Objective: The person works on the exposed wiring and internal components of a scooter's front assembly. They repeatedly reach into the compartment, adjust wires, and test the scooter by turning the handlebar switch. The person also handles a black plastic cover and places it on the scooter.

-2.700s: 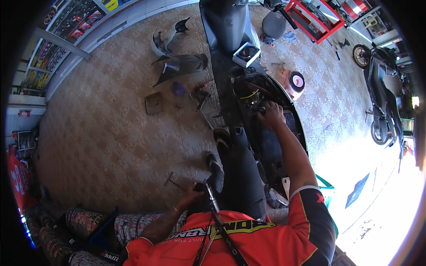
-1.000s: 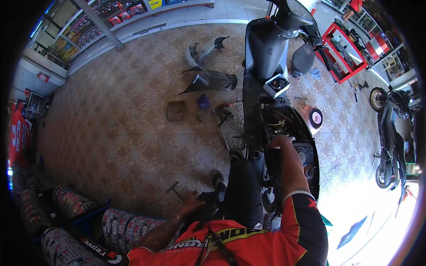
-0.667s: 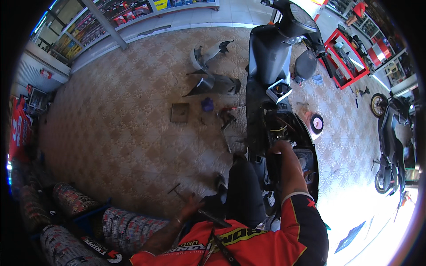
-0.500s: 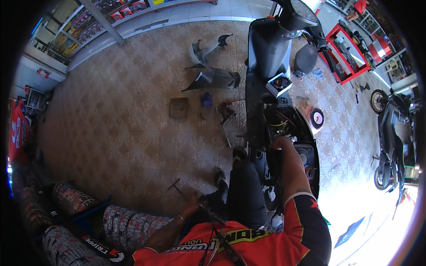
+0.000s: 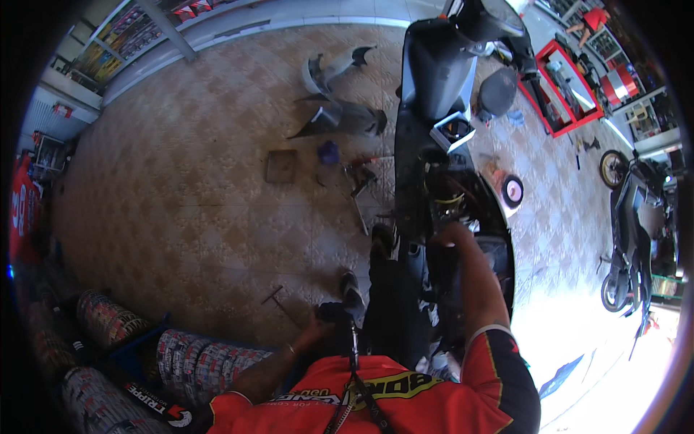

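A black scooter (image 5: 432, 69) stands before me with its body under the seat opened, showing a cavity with wiring (image 5: 446, 192). My right hand (image 5: 454, 235) is at that cavity's near edge, fingers curled down onto something hidden. Low at centre-left, my left hand (image 5: 318, 325) is closed beside my thigh on something dark I cannot make out. A T-handle tool (image 5: 273, 295) shows next to it; whether the hand touches it, I cannot tell. An open box (image 5: 454, 132) rests on the footboard.
Panels (image 5: 332, 119), a tray (image 5: 280, 166), a purple object (image 5: 327, 152) and tools (image 5: 361, 181) lie on the tiles. Wrapped tyres (image 5: 116, 318) line the lower left. A red trolley (image 5: 549, 87), a round stool (image 5: 497, 94), another motorbike (image 5: 629, 231) and a person (image 5: 589, 25) are rightward.
My view has tilted, showing more of the scooter's front and the other person, who now bends further leftward. My right hand stays at the cavity, its fingers turned further down out of sight.
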Demonstrator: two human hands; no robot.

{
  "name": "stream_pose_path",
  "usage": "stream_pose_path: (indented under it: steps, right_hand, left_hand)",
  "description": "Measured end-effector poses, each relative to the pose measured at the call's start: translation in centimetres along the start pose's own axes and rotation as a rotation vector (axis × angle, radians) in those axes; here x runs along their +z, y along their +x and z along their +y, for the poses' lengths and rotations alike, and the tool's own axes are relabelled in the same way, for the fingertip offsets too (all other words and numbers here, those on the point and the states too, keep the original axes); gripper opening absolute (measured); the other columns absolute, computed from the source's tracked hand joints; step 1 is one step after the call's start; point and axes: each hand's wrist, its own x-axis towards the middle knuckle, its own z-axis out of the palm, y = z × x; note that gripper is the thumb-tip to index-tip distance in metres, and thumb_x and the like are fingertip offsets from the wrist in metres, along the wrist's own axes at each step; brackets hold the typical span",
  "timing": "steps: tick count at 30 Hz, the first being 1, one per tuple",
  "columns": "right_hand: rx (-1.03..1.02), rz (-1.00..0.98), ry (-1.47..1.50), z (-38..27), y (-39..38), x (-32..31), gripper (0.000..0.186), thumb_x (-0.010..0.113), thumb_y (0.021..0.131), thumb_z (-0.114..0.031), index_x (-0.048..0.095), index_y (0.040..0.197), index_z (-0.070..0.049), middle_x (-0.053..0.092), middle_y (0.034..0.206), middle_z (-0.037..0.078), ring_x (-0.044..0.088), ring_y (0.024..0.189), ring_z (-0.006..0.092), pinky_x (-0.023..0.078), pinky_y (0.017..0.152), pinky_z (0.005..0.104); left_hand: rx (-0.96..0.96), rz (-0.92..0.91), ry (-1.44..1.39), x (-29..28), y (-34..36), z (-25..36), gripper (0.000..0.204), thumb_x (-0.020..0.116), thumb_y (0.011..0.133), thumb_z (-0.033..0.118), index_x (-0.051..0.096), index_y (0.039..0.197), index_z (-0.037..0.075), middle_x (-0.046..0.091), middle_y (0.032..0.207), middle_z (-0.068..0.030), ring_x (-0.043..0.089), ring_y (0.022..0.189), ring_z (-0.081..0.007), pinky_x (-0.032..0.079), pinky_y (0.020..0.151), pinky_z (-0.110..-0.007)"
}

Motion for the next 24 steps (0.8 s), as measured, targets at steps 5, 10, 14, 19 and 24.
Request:
stream_pose_path:
  steps: [5,10,14,19,24]
  right_hand:
    - [0.050,0.140,-0.031,-2.8,-3.4,0.0,0.068,0.066,0.076,-0.051,0.061,0.128,-0.008,0.054,0.138,0.016,0.049,0.131,0.0333,0.043,0.104,0.0438]
    - [0.075,0.154,0.040,-0.8,-7.1,-2.9,0.080,0.065,0.073,-0.064,0.059,0.131,-0.010,0.053,0.140,0.013,0.050,0.130,0.0297,0.041,0.106,0.0424]
    - [0.056,0.134,0.006,0.3,-6.4,-3.2,0.086,0.067,0.070,-0.067,0.057,0.133,-0.011,0.052,0.141,0.012,0.050,0.130,0.0292,0.041,0.106,0.0420]
    - [0.085,0.156,0.029,-1.3,-4.6,-2.4,0.086,0.067,0.070,-0.067,0.057,0.134,-0.011,0.052,0.141,0.012,0.049,0.131,0.0299,0.040,0.107,0.0426]
    - [0.090,0.097,0.047,-1.3,-4.7,-2.5,0.086,0.066,0.071,-0.067,0.056,0.135,-0.010,0.051,0.142,0.013,0.048,0.132,0.0302,0.039,0.108,0.0427]
  left_hand:
    - [0.057,-0.010,0.089,-0.6,-0.5,6.6,0.105,0.077,0.082,0.028,0.002,0.150,-0.002,0.064,0.095,-0.0106,0.062,0.081,-0.0169,0.052,0.074,-0.029]
    - [0.059,-0.021,0.357,-1.5,-2.0,6.3,0.108,0.078,0.081,0.033,0.004,0.149,-0.004,0.064,0.090,-0.0094,0.061,0.081,-0.0150,0.051,0.073,-0.029]
    - [0.105,0.031,0.337,-2.1,-2.5,4.7,0.108,0.077,0.080,0.040,0.007,0.149,-0.004,0.061,0.108,-0.0164,0.060,0.095,-0.0206,0.051,0.080,-0.033]
    - [0.018,0.000,0.256,-2.3,-3.6,4.5,0.106,0.076,0.080,0.043,0.008,0.150,0.002,0.060,0.114,-0.0187,0.060,0.101,-0.0235,0.051,0.083,-0.034]
    - [-0.078,-0.022,0.137,-1.5,-4.2,4.4,0.105,0.074,0.083,0.039,0.002,0.151,0.004,0.064,0.101,-0.0133,0.061,0.093,-0.0212,0.051,0.081,-0.035]
